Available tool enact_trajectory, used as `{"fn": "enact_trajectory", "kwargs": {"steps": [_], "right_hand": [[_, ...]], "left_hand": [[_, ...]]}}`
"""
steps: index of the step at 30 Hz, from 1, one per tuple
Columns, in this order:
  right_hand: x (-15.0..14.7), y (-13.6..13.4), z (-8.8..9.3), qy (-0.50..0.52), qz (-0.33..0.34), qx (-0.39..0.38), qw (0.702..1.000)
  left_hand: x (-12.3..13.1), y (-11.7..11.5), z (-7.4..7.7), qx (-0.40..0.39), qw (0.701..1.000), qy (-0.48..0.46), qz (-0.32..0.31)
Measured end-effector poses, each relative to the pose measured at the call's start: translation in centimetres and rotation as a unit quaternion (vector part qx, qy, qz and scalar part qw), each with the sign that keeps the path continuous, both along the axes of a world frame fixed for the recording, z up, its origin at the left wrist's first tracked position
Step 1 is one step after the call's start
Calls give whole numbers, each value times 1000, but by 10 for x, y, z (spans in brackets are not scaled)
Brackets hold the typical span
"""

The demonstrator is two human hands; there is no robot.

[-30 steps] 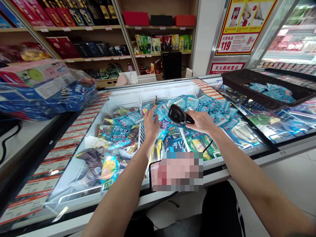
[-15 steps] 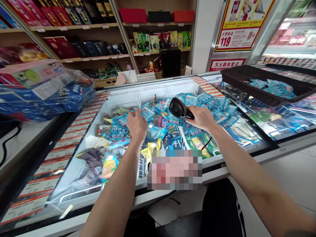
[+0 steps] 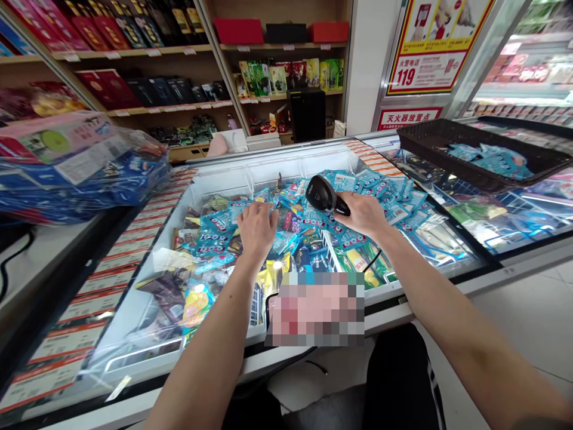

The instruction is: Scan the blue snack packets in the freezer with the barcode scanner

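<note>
My right hand (image 3: 362,216) grips a black handheld barcode scanner (image 3: 324,195) above the blue snack packets (image 3: 215,230) in the chest freezer (image 3: 273,161). My left hand (image 3: 257,230) lies palm down on those packets, fingertips against them. Whether it holds one is hidden by the hand itself. Mixed bags in yellow, brown and green fill the near part of the freezer. A thin black cable (image 3: 373,261) runs down from near the scanner. A pixelated patch (image 3: 316,310) hides an object at the freezer's near edge.
A dark woven basket (image 3: 483,152) of blue packets sits on the glass lid of the neighbouring freezer. A shrink-wrapped stack of boxes (image 3: 76,173) lies on the left. Shelves of boxed goods (image 3: 156,89) stand behind, with a black box (image 3: 307,114) before them.
My left hand has moved left, then come down flat onto the blue packets. The scanner in my right hand has shifted little, and the view has tilted slightly.
</note>
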State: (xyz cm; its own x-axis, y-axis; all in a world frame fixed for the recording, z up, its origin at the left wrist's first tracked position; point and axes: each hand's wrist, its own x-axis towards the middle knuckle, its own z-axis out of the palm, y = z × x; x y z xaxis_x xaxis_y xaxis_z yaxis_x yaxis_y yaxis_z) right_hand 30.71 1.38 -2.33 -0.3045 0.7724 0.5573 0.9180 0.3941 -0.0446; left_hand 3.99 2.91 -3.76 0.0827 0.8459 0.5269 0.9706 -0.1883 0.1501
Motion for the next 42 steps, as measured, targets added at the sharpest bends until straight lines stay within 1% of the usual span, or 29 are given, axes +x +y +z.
{"fn": "enact_trajectory", "kwargs": {"steps": [4,7,10,12,17,21,25,30,35,42], "right_hand": [[0,0,1,10,-21,11,1000],[-1,0,1,12,-21,9,1000],[-2,0,1,9,-15,6,1000],[-3,0,1,6,-15,3,1000],[-3,0,0,-3,-16,-10,1000],[-4,0,-1,-6,-19,-11,1000],[-4,0,-1,-5,-20,-12,1000],[-4,0,0,-5,-19,-13,1000],[-4,-2,1,-17,2,-16,1000],[-5,-4,2,-30,27,-19,999]], "left_hand": [[12,-3,0,-11,997,-7,-81],[26,-6,-1,-41,993,-21,-106],[37,-7,-3,-65,992,-29,-106],[39,-6,-5,-77,991,-38,-99],[31,4,-7,-133,983,-80,-99],[23,10,-6,-164,967,-165,-106],[18,15,-10,-146,943,-273,-123],[14,22,-22,-92,921,-357,-124],[11,24,-26,-46,915,-379,-130],[13,20,-20,-38,918,-374,-127]]}}
